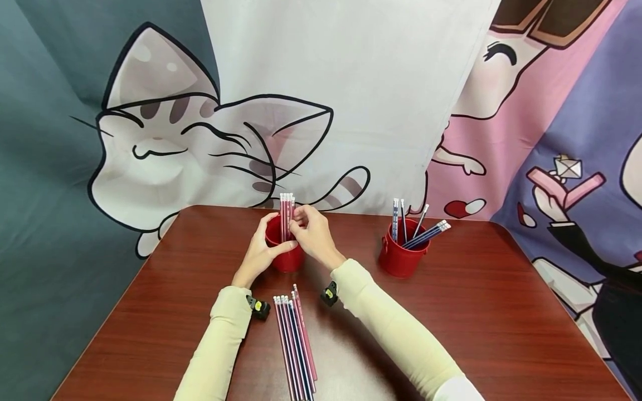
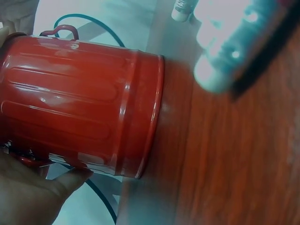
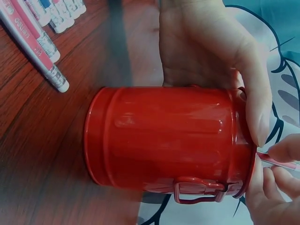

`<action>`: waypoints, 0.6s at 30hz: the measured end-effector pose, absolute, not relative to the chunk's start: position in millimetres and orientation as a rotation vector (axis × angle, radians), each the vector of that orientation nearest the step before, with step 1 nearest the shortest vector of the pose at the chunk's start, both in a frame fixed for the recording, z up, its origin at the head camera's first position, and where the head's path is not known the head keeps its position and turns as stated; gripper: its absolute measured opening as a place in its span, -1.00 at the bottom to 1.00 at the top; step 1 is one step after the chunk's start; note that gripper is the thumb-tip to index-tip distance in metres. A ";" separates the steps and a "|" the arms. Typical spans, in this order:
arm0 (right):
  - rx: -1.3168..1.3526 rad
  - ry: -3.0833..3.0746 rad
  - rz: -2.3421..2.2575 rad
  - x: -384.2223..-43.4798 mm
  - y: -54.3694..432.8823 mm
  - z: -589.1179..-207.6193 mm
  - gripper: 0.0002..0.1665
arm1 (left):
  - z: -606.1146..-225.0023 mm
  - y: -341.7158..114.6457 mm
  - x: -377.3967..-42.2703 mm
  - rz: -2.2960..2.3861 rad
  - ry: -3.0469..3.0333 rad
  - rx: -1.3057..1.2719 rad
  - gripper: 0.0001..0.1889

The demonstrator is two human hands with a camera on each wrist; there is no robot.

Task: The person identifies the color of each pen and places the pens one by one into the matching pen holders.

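Observation:
A small red metal bucket [image 1: 288, 262] with side handles stands upright on the table, holding a bunch of pink pencils [image 1: 286, 214], white eraser ends up. My left hand [image 1: 261, 250] grips it from the left; in the right wrist view that hand's thumb [image 3: 258, 112] lies along the rim. Over the rim's right side, my right hand [image 1: 315, 236] pinches a pink pencil [image 3: 280, 163]. The pencil's lower part is hidden inside the bucket. In the left wrist view the ribbed side of the bucket [image 2: 65, 93] fills the left half.
Striped and pink pencils [image 1: 293, 345] lie side by side on the table [image 1: 165, 328], between the forearms. To the right stands a second red bucket [image 1: 401, 263] with several blue pencils [image 1: 426, 235] leaning in it. A cartoon-printed cloth [image 1: 351, 67] hangs behind the table.

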State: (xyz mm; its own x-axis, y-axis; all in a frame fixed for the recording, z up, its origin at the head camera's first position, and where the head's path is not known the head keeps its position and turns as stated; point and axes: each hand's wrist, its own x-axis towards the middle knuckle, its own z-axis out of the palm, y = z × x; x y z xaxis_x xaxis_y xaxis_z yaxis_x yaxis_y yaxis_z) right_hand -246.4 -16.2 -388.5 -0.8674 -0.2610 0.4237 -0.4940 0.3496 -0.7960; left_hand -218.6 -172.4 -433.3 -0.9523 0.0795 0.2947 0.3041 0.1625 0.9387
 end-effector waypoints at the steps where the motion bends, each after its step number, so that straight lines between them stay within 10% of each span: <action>1: 0.675 -2.393 1.528 -246.7 -16.3 -388.4 -0.83 | -432.1 -172.5 -217.9 -1.892 -2.250 -0.381 -0.19; 18: 0.658 -2.383 1.647 -232.8 -1.4 -384.8 -0.78 | -431.6 -172.8 -217.4 -1.907 -2.262 -0.356 -0.18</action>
State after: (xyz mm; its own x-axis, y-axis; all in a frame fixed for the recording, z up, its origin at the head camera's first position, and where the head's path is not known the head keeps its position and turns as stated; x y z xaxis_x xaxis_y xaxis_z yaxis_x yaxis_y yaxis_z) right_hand -232.8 -1.4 -384.8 -0.8879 -0.2582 0.3808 -0.4474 0.2923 -0.8452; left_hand -217.4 -172.8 -431.6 -0.9587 0.0771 0.2739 0.2830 0.1582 0.9460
